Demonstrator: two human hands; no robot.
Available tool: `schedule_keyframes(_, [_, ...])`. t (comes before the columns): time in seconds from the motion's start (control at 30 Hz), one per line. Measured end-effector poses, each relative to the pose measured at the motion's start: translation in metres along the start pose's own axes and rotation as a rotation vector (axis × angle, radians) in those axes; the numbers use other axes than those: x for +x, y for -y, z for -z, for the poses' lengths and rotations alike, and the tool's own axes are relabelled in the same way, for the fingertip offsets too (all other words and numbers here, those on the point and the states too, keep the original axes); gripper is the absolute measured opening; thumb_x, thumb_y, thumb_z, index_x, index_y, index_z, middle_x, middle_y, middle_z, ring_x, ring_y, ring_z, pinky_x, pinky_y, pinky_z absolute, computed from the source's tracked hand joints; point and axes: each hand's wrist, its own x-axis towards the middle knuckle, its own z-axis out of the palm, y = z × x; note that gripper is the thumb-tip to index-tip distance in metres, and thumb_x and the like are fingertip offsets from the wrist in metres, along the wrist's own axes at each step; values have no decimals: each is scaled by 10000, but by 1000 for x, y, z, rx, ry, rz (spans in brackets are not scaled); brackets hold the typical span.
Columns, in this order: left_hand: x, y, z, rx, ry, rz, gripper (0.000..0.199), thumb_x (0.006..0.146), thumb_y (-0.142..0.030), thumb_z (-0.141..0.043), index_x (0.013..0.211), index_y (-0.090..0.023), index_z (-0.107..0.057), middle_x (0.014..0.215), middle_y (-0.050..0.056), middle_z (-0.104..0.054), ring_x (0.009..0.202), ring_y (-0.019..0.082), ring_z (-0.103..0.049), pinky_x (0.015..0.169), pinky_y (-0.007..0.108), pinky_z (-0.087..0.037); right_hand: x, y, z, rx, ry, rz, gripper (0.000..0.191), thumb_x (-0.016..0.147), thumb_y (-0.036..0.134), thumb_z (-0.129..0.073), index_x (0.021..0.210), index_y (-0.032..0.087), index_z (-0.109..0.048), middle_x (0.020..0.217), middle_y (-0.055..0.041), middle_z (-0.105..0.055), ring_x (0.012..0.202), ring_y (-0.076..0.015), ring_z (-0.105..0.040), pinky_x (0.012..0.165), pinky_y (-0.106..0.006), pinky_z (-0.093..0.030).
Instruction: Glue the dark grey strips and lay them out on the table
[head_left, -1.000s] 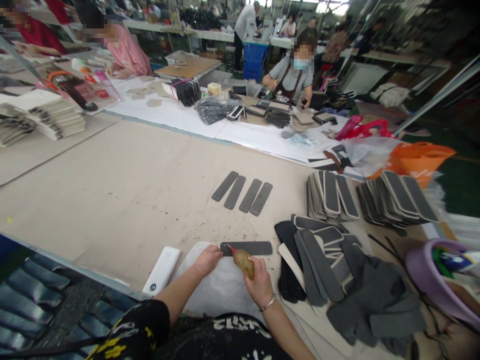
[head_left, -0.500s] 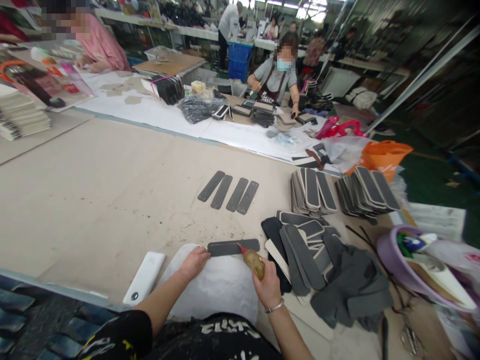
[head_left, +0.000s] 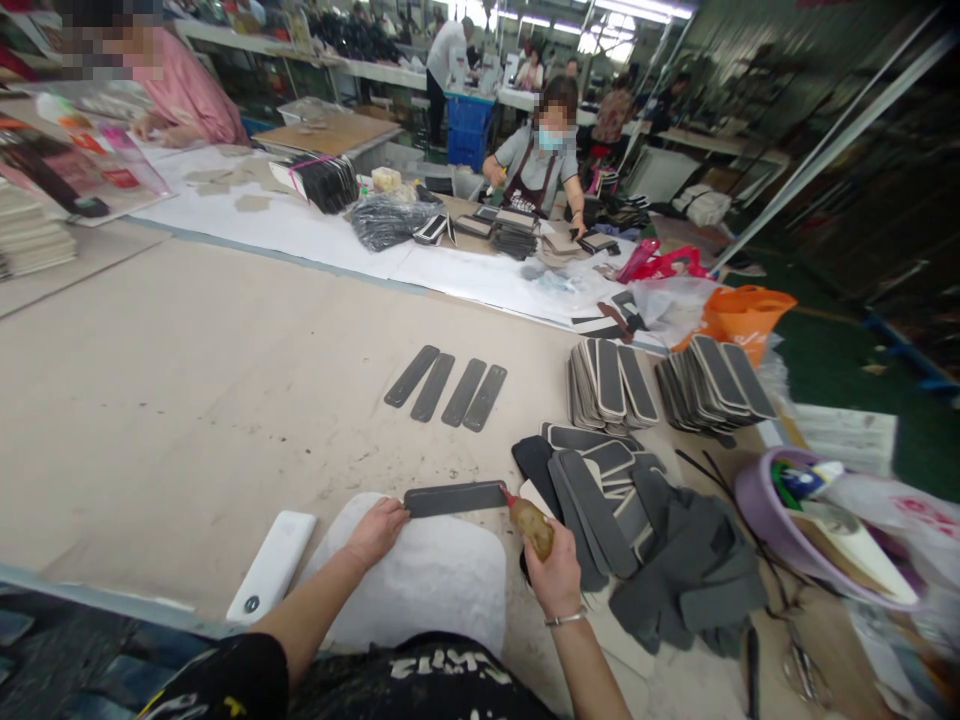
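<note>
Sheet (head_left: 442,575), white, nearest, 12 o'clock. White device (head_left: 271,567) flat at 10. Dark strip (head_left: 454,498) lies flat at sheet's far edge, 12. Left hand (head_left: 377,530), 11 o'clock, fingertips on its left end; can't tell if pinching or just pressing. Right hand (head_left: 555,575), 1 o'clock, wrapped round squeeze bottle (head_left: 532,530), red tip at right end of strip. Crowding right side: loose grey pieces (head_left: 690,560) at 2, purple tub (head_left: 757,495) between 2 and 3. Beyond: four coated strips (head_left: 466,392) at 12, two stacks (head_left: 611,385) (head_left: 716,380) at 1, orange bag (head_left: 742,315) behind them. Masked person (head_left: 544,175) across, 12 to 1.
</note>
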Motion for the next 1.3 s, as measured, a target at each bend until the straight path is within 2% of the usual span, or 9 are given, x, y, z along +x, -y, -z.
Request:
schedule_keyframes(0.3, [-1,2,-3,-24,-19,10,301,930,-269,-415,876,-180,-697,870,64,-606,872,192,-509,819,313,-430,-17,-5,11,-31,-41,11,450,826,474,-544,1174,197,-470,1048,-108,-554,931,-254,-575,784,-416,-507])
schedule_keyframes(0.57, [-2,1,-1,-50,-28,6,275,927,-261,-432,889,-192,-696,878,56,-612,872,190,-511,827,321,-428,-36,-8,9,47,-25,44,507,804,479,-583,1189,176,-452,1066,-134,-572,991,-284,-572,835,-455,-505])
schedule_keyframes(0.73, [-4,1,0,-55,-18,3,252,926,-228,-445,932,-179,-692,920,70,-628,909,195,-536,848,313,-432,-34,25,-2,127,37,72,472,796,449,-605,1170,201,-458,1056,-102,-575,967,-253,-582,851,-434,-507])
schedule_keyframes(0.87, [-4,0,1,-15,-9,7,227,916,-204,-469,923,-177,-695,911,68,-639,895,186,-561,830,296,-443,-27,60,-19,183,110,195,443,805,377,-603,1185,216,-440,1055,-84,-565,989,-232,-576,858,-407,-511])
schedule_keyframes(1.0, [-3,0,3,3,-10,8,231,913,-206,-473,869,-175,-698,868,64,-638,861,180,-565,803,290,-444,-21,84,-37,236,170,295,412,801,280,-588,1181,222,-440,1016,-72,-566,963,-222,-577,842,-400,-519])
schedule_keyframes(1.13, [-3,0,3,13,-5,6,252,916,-212,-459,860,-179,-702,852,58,-638,837,176,-565,786,287,-444,-18,98,-49,257,190,310,393,785,238,-575,1160,231,-455,980,-55,-562,918,-214,-581,819,-396,-526])
schedule_keyframes(1.3, [-3,0,4,-5,-6,4,264,915,-211,-453,847,-188,-707,852,61,-639,837,181,-564,787,295,-442,-19,100,-59,266,219,293,408,768,223,-570,1160,237,-458,987,-52,-560,917,-209,-588,789,-377,-537])
